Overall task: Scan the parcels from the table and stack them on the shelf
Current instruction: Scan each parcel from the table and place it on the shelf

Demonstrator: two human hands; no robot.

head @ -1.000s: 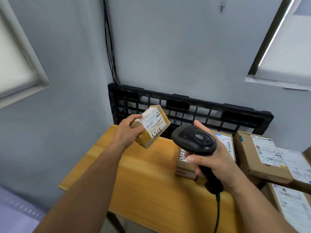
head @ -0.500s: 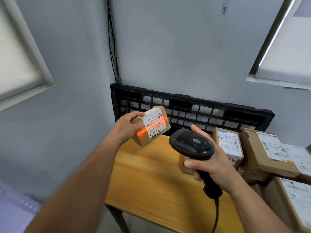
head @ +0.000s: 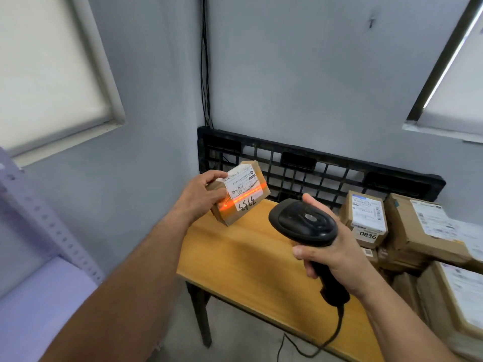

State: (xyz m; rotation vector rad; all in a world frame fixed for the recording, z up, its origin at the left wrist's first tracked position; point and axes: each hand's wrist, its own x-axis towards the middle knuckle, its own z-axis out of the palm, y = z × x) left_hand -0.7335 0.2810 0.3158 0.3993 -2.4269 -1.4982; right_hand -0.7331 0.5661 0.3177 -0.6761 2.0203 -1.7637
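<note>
My left hand [head: 200, 197] grips a small brown cardboard parcel [head: 241, 194] by its left end, holding it in the air above the far left corner of the wooden table [head: 245, 259]. Its white label faces me and an orange scan line runs across it. My right hand [head: 332, 250] grips a black barcode scanner [head: 304, 223] by the handle, its head pointing at the parcel from the right. Several more labelled parcels [head: 368, 218] are piled on the right side of the table.
A black plastic pallet [head: 326, 168] leans against the grey wall behind the table. At the left edge stands a pale metal shelf [head: 39, 291] with a perforated upright. The scanner's black cable [head: 321, 343] hangs off the table's front edge.
The view has swung left, bringing the shelf into sight. The orange scan line, absent one second ago, lies on the parcel's label. Both hands keep their grips.
</note>
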